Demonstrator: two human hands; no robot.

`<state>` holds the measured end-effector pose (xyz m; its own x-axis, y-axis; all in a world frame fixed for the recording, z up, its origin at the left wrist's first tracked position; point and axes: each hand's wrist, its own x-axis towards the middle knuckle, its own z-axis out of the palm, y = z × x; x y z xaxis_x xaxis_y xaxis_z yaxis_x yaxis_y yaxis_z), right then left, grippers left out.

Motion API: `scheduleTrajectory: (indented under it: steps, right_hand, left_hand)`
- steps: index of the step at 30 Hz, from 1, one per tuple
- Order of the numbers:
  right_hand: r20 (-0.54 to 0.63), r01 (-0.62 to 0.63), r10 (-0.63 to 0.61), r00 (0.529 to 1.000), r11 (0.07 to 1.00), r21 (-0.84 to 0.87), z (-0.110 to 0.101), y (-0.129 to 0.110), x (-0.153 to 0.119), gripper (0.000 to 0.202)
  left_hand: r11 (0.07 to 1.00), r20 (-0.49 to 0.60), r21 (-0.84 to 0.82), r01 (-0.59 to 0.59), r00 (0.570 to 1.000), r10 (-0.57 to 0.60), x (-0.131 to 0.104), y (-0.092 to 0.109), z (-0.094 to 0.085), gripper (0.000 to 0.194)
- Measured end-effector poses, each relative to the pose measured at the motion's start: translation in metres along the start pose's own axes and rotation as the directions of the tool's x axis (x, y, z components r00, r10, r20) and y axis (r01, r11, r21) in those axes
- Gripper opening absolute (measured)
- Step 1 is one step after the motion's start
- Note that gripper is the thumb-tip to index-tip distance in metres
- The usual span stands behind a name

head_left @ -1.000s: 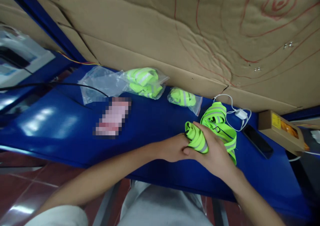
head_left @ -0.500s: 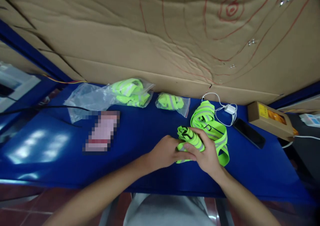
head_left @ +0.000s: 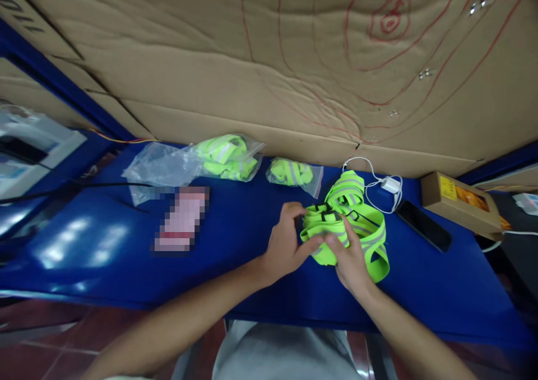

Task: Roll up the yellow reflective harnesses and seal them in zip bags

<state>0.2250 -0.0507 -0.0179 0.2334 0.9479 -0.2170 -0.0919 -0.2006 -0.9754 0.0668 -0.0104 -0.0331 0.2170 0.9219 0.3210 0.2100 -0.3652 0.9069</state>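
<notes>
Between my two hands is a folded bundle of neon-yellow reflective strap (head_left: 324,235) with grey stripes and black buckles on its upper side. My left hand (head_left: 289,240) grips its left side, thumb across the front. On the right side, my right hand (head_left: 352,259) clasps it with the thumb in front and fingers partly hidden behind. Just beyond and to the right lie another rolled reflective strap (head_left: 347,189) and a loose looped strap (head_left: 379,240) on the blue table (head_left: 260,217).
Clear bags of reflective straps (head_left: 227,156) and a smaller bagged strap (head_left: 291,172) lie along the cardboard wall (head_left: 202,83). A blurred pink item (head_left: 181,220) is at left. Rightward are a white charger (head_left: 390,185), a black phone (head_left: 423,226) and a cardboard box (head_left: 456,203).
The bundle has turned from a tight roll seen end-on to a wider folded pack with its buckles upward. My left hand has shifted up along its left side. The view has moved slightly.
</notes>
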Motion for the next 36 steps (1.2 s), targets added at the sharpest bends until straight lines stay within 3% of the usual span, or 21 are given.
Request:
scheduleTrajectory:
  steps: [2, 4, 6, 8, 11, 15, 20, 24, 27, 29, 31, 33, 36]
  right_hand:
    - [0.040, -0.170, 0.166, 0.985, 0.977, 0.130, 0.001, 0.001, -0.001, 0.079]
    - [0.128, -0.275, 0.254, 0.959, 0.942, 0.194, 0.004, -0.004, -0.002, 0.083]
    - [0.200, -0.296, 0.255, 0.946, 0.932, 0.210, 0.006, -0.010, -0.002, 0.073]
    - [0.225, -0.292, 0.243, 0.944, 0.932, 0.215, 0.008, -0.014, -0.001, 0.062]
    - [0.197, -0.286, 0.239, 0.951, 0.921, 0.264, 0.012, -0.010, 0.001, 0.058]
    - [0.095, -0.212, 0.191, 0.977, 0.909, 0.360, 0.017, 0.003, 0.003, 0.062]
    - [0.045, -0.156, 0.150, 0.988, 0.933, 0.323, 0.022, 0.009, 0.001, 0.064]
    - [0.058, -0.104, 0.092, 0.994, 0.955, 0.278, 0.021, 0.014, -0.005, 0.080]
    - [0.069, -0.038, 0.023, 0.997, 0.973, 0.226, 0.016, 0.018, -0.006, 0.067]
    - [0.065, -0.019, 0.005, 0.998, 0.977, 0.211, 0.013, 0.018, -0.003, 0.055]
    - [0.054, -0.004, -0.008, 0.999, 0.976, 0.219, 0.012, 0.014, 0.001, 0.054]
    - [0.037, 0.003, -0.012, 0.999, 0.974, 0.225, 0.009, 0.010, 0.004, 0.056]
    - [0.007, -0.004, 0.003, 1.000, 0.982, 0.187, -0.005, 0.006, 0.008, 0.060]
  left_hand:
    - [0.990, 0.008, -0.134, 0.046, 0.999, -0.046, 0.005, 0.000, 0.001, 0.066]
    - [0.936, 0.137, -0.289, 0.200, 0.977, -0.166, 0.007, 0.002, 0.002, 0.064]
    - [0.867, 0.252, -0.365, 0.340, 0.932, -0.260, 0.007, 0.004, 0.003, 0.057]
    - [0.831, 0.266, -0.389, 0.398, 0.912, -0.312, 0.005, 0.005, 0.006, 0.051]
    - [0.844, 0.206, -0.384, 0.373, 0.926, -0.316, 0.003, 0.005, 0.009, 0.047]
    - [0.935, 0.106, -0.197, 0.295, 0.954, -0.279, 0.005, 0.005, 0.009, 0.042]
    - [0.960, 0.026, -0.079, 0.268, 0.964, -0.266, 0.005, 0.010, 0.005, 0.043]
    - [0.970, 0.029, -0.172, 0.173, 0.985, -0.170, -0.003, 0.017, 0.002, 0.042]
    - [0.942, 0.013, -0.335, 0.021, 1.000, -0.017, -0.007, 0.020, 0.002, 0.042]
    - [0.891, 0.081, -0.452, 0.054, 0.997, -0.019, -0.007, 0.018, 0.004, 0.044]
    - [0.834, 0.230, -0.518, 0.192, 0.970, -0.081, -0.001, 0.016, 0.002, 0.049]
    - [0.825, 0.340, -0.498, 0.267, 0.935, -0.098, 0.009, 0.014, -0.010, 0.053]
    - [0.942, 0.307, -0.316, 0.110, 0.952, -0.009, 0.028, 0.010, -0.060, 0.051]
